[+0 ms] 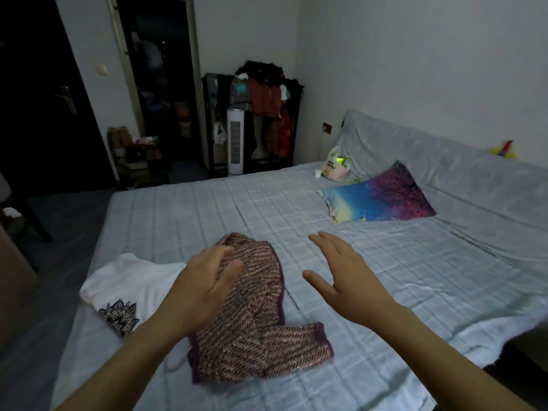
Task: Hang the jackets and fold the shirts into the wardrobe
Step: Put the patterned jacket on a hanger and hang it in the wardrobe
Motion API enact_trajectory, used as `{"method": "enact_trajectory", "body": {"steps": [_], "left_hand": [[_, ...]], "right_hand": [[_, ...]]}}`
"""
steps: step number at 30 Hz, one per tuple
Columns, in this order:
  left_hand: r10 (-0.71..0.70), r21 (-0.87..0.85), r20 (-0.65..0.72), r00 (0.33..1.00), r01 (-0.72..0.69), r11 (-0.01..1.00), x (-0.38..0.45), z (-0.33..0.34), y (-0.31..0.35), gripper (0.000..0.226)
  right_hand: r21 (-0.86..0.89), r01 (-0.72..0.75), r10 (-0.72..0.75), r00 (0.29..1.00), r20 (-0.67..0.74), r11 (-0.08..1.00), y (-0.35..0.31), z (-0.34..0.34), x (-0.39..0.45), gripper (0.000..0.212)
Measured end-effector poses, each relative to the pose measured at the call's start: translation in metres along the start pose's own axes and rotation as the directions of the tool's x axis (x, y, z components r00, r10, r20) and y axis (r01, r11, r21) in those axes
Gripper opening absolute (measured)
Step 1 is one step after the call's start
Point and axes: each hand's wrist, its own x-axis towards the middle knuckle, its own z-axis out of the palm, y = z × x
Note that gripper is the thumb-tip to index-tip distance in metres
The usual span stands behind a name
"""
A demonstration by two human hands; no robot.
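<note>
While the left hand rests flat-fingered on the nubby, purple-edged woven shirt at lower centre, the right hand hovers spread over smooth checked bedsheet; a white shirt lies alongside, lower left.

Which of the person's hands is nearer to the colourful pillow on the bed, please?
Right. The right hand hovers open over bare sheet, nearer the colourful pillow; the left hand is over the patterned garment, farther away.
</note>
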Motion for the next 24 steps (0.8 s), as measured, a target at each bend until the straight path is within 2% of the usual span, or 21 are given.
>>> {"method": "enact_trajectory", "body": {"steps": [5,11,17,24], "left_hand": [[-0.089,0.028,-0.035,0.995,0.09,0.995,0.03,0.046,0.038,0.071],[-0.226,0.101,-0.095,0.97,0.235,0.967,0.032,0.06,0.034,0.069],[-0.399,0.139,-0.177,0.9,0.424,0.895,0.017,0.052,-0.018,0.075],[-0.569,0.016,-0.168,0.805,0.579,0.815,0.016,0.075,-0.111,0.081]], "right_hand": [[0.064,0.063,-0.067,0.995,0.067,0.996,0.065,0.005,0.027,0.086],[0.172,0.194,-0.22,0.964,0.147,0.966,0.085,0.03,0.065,0.073],[0.238,0.28,-0.333,0.916,0.224,0.93,0.067,0.085,0.114,0.084],[0.216,0.339,-0.396,0.848,0.351,0.916,0.033,0.157,0.169,0.074]]}}
